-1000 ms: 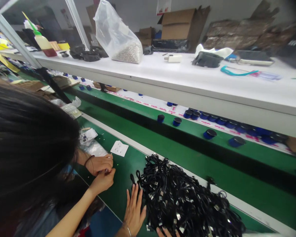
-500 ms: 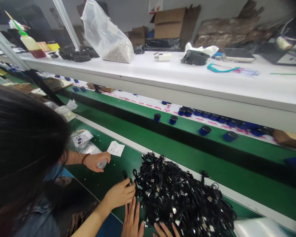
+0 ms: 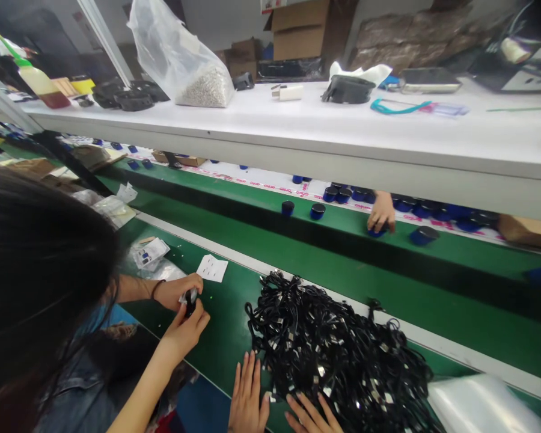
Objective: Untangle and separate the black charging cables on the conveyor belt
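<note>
My left hand lies flat at the near edge of the green table, its fingers stretched out and nothing in them. Just right of it, my right hand rests with fingers spread against the near side of a big heap of black USB cables. Several silver plugs show among the loops. Neither hand grips a cable. The lower part of both hands is cut off by the frame's bottom edge.
At left a co-worker's hands hold a small clear bag and a black item. Another person's hand grasps a blue round item across the belt. Printed slips lie nearby; clear plastic bags sit at right. A white shelf runs above.
The co-worker's hand has drawn back from the cable heap to the small bag, now with a black item. Another person's hand has appeared across the belt on a blue round item.
</note>
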`<state>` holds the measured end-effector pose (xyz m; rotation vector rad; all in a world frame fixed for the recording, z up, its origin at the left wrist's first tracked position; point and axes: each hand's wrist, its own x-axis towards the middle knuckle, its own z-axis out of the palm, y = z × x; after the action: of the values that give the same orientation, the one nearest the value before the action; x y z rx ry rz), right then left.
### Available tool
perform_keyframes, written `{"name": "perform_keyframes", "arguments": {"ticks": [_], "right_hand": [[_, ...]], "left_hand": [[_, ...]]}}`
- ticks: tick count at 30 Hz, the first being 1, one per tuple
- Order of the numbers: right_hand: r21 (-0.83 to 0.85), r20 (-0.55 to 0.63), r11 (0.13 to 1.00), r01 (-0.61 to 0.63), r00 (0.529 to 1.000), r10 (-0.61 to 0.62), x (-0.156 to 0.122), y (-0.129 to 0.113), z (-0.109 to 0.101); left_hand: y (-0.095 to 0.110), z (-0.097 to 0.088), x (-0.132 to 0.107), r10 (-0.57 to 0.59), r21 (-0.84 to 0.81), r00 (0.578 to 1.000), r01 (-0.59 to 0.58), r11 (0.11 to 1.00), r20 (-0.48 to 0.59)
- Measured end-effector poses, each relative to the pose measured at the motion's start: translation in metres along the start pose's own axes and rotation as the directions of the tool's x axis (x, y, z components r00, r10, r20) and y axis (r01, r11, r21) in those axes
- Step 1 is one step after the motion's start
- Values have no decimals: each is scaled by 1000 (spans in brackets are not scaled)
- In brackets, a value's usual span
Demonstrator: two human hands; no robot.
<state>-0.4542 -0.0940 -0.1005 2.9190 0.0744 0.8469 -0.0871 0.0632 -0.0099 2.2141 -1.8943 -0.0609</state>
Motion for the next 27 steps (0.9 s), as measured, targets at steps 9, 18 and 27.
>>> {"name": "perform_keyframes", "arguments": {"ticks": [9,18,27], "right_hand": [[21,-2,1000,-11,1000,11,-4,-2,4],[20,-9,1000,-11,1000,11,-2,-2,3],[39,-5,999,-21,1000,21,3,-2,-2]], "left_hand": [[-13,-18,6,57,8,997,-57,998,49],[-10,-17,14,28,21,999,-29,999,37],[-4,-7,11,-123,75,991,126,989,-45]]}}
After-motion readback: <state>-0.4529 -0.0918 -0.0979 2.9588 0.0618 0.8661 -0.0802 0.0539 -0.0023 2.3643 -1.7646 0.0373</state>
